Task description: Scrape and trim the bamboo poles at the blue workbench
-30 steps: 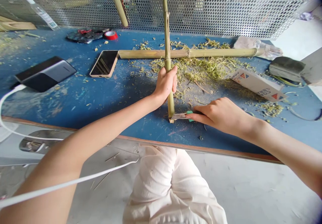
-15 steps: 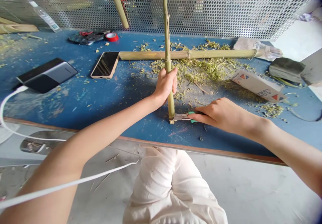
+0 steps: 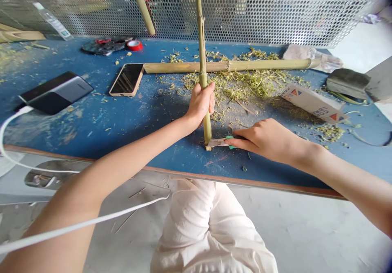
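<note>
My left hand (image 3: 200, 103) is wrapped round a thin bamboo pole (image 3: 202, 46), which stands nearly upright with its lower end near the table's front. In my right hand (image 3: 260, 138) is a utility knife (image 3: 221, 142) with a green body; most of its handle is hidden by my fingers. The knife's blade points left and lies against the pole's bottom end. Behind my left hand a thicker bamboo pole (image 3: 260, 65) lies crosswise on the blue table (image 3: 165, 142), among curled green shavings (image 3: 260, 83).
A phone (image 3: 127, 79) and a power bank (image 3: 56, 92) with a white cable (image 3: 92, 222) lie left. Red tape (image 3: 134, 45) and a leaning bottle (image 3: 53, 21) are farther back. A perforated metal screen (image 3: 263, 11) borders the back. A printed cardboard piece (image 3: 314, 103) lies right.
The knife and my right hand have shifted slightly left, and the blade now overlaps the pole's lower end a little more. My left hand keeps its grip on the pole.
</note>
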`<state>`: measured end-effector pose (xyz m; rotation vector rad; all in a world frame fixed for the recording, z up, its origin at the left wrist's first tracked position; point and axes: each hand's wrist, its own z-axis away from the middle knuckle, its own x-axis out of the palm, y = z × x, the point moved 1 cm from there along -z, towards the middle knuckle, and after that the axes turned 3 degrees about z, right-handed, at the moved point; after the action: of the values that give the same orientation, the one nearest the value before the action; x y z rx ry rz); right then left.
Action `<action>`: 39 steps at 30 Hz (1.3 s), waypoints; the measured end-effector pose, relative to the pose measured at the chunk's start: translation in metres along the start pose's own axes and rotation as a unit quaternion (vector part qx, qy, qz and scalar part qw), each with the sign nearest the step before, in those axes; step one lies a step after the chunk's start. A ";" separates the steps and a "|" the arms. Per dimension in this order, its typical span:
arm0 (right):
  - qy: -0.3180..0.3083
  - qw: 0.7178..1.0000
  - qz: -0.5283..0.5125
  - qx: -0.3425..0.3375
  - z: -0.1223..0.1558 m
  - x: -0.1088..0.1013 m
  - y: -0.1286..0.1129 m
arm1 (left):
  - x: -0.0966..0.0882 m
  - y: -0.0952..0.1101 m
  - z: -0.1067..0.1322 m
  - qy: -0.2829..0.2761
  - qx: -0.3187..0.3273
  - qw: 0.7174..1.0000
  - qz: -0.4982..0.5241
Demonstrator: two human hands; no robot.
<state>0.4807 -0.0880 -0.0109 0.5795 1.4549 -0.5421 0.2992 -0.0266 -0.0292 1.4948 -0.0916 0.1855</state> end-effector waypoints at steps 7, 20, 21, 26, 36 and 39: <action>-0.012 1.000 -0.016 -0.013 0.000 -0.001 0.003 | 0.000 0.001 0.001 -0.005 -0.002 1.000 0.017; -0.037 0.999 -0.026 -0.016 -0.001 -0.004 0.002 | 0.000 0.000 0.000 -0.006 0.001 1.000 0.019; -0.039 0.999 -0.028 -0.018 -0.001 -0.004 0.002 | 0.000 0.000 0.000 -0.008 0.001 1.000 0.019; -0.028 0.998 -0.064 -0.009 -0.001 -0.003 0.006 | -0.001 -0.002 -0.002 -0.008 0.007 1.000 0.006; -0.014 0.999 -0.044 -0.008 0.002 -0.001 0.006 | -0.002 -0.003 -0.003 -0.013 0.022 1.000 -0.016; -0.007 0.999 -0.031 -0.007 0.003 0.002 0.006 | -0.002 -0.002 -0.002 -0.010 0.021 0.999 -0.028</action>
<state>0.4871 -0.0854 -0.0125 0.5197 1.4666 -0.5838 0.2975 -0.0249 -0.0315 1.5386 -0.0619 0.1280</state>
